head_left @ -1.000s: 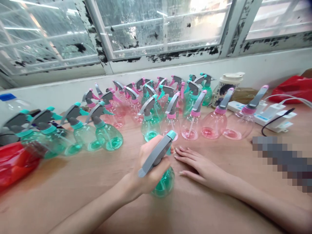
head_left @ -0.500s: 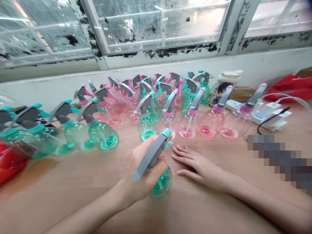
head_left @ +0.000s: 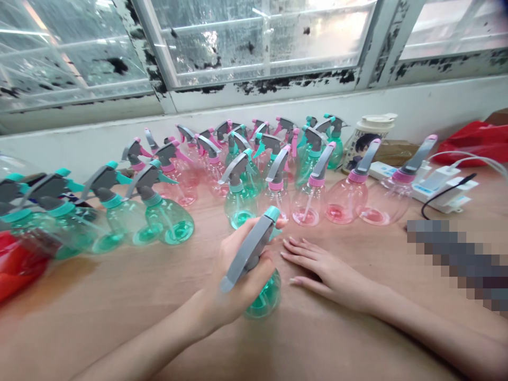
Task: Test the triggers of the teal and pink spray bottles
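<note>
My left hand [head_left: 238, 270] is wrapped round the neck of a green spray bottle [head_left: 264, 301] with a grey and teal trigger head. The bottle stands upright on the table, its spray head pointing away from me. A finger shows by the teal trigger, and the palm hides the collar. To the right, my right hand [head_left: 321, 270] lies flat on the table with fingers spread, holding nothing. Just beyond the hands stand another green spray bottle [head_left: 239, 209] and a pink spray bottle [head_left: 307, 211].
Several more pink and green bottles crowd toward the wall. Green bottles [head_left: 170, 225] line the left, near a red plastic bag [head_left: 18, 270]. At the right back are a paper cup [head_left: 367, 143], a power strip [head_left: 444, 188] with cables, and another red bag [head_left: 476, 143].
The trigger under my left hand looks drawn further in, with a finger now showing beside the nozzle. The bottle stays in place, and my right hand has not moved.
</note>
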`<state>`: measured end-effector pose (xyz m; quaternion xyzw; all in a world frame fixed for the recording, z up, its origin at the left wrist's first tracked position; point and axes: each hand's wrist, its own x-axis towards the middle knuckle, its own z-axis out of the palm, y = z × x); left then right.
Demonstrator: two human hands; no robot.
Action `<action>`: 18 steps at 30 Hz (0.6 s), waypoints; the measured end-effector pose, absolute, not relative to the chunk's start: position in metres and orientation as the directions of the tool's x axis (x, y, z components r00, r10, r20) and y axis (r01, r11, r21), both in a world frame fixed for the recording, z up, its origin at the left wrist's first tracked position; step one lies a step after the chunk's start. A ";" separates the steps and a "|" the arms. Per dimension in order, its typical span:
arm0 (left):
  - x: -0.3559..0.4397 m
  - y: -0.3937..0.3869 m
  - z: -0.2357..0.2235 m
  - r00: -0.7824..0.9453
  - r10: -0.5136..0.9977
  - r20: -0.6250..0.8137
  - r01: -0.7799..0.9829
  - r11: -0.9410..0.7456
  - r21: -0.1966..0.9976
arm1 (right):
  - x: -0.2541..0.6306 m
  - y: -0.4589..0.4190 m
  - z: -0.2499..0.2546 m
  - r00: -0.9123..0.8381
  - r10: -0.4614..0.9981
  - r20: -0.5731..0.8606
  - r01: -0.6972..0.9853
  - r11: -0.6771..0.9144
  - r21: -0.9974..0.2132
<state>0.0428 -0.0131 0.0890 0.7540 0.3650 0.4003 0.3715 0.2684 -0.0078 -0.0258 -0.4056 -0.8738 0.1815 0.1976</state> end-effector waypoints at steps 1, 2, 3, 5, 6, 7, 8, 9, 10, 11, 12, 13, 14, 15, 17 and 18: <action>0.042 -0.012 0.089 0.426 0.846 0.322 0.263 -0.456 0.850 | 0.269 -0.008 -0.026 -0.593 0.780 0.199 0.636 0.605 -0.479; 0.041 -0.011 0.090 0.438 0.844 0.310 0.274 -0.454 0.848 | 0.269 -0.008 -0.026 -0.594 0.780 0.197 0.636 0.606 -0.478; 0.040 -0.010 0.090 0.447 0.843 0.300 0.283 -0.451 0.846 | 0.269 -0.008 -0.026 -0.595 0.779 0.195 0.638 0.606 -0.474; 0.037 -0.008 0.090 0.463 0.834 0.299 0.274 -0.455 0.847 | 0.269 -0.008 -0.025 -0.599 0.778 0.188 0.644 0.608 -0.464; 0.036 -0.006 0.091 0.476 0.826 0.303 0.259 -0.461 0.849 | 0.269 -0.008 -0.025 -0.601 0.777 0.185 0.646 0.609 -0.460; 0.035 -0.005 0.091 0.490 0.815 0.309 0.242 -0.468 0.850 | 0.269 -0.009 -0.024 -0.603 0.777 0.182 0.647 0.610 -0.458; 0.035 -0.004 0.092 0.499 0.808 0.314 0.230 -0.473 0.851 | 0.269 -0.009 -0.024 -0.604 0.777 0.180 0.648 0.610 -0.456; 0.035 -0.003 0.092 0.501 0.806 0.314 0.228 -0.473 0.851 | 0.269 -0.009 -0.023 -0.604 0.777 0.179 0.649 0.610 -0.455; 0.034 -0.003 0.093 0.495 0.812 0.310 0.238 -0.470 0.850 | 0.268 -0.009 -0.023 -0.604 0.777 0.178 0.650 0.610 -0.454; 0.035 -0.003 0.093 0.475 0.825 0.305 0.260 -0.463 0.847 | 0.268 -0.009 -0.023 -0.605 0.777 0.175 0.652 0.609 -0.452; 0.035 -0.003 0.094 0.448 0.843 0.298 0.288 -0.451 0.845 | 0.268 -0.009 -0.022 -0.606 0.777 0.171 0.654 0.609 -0.448; 0.035 -0.003 0.095 0.420 0.859 0.292 0.312 -0.439 0.843 | 0.268 -0.008 -0.022 -0.606 0.777 0.168 0.656 0.608 -0.446; 0.035 -0.004 0.095 0.404 0.867 0.293 0.323 -0.434 0.841 | 0.268 -0.008 -0.022 -0.607 0.777 0.167 0.657 0.609 -0.445; 0.035 -0.005 0.095 0.405 0.864 0.299 0.318 -0.440 0.840 | 0.268 -0.008 -0.022 -0.607 0.777 0.168 0.657 0.609 -0.444; 0.036 -0.005 0.095 0.437 0.844 0.311 0.291 -0.459 0.839 | 0.268 -0.008 -0.023 -0.608 0.775 0.170 0.656 0.612 -0.443; 0.036 -0.005 0.094 0.455 0.833 0.314 0.280 -0.469 0.838 | 0.269 -0.008 -0.023 -0.609 0.774 0.172 0.654 0.613 -0.443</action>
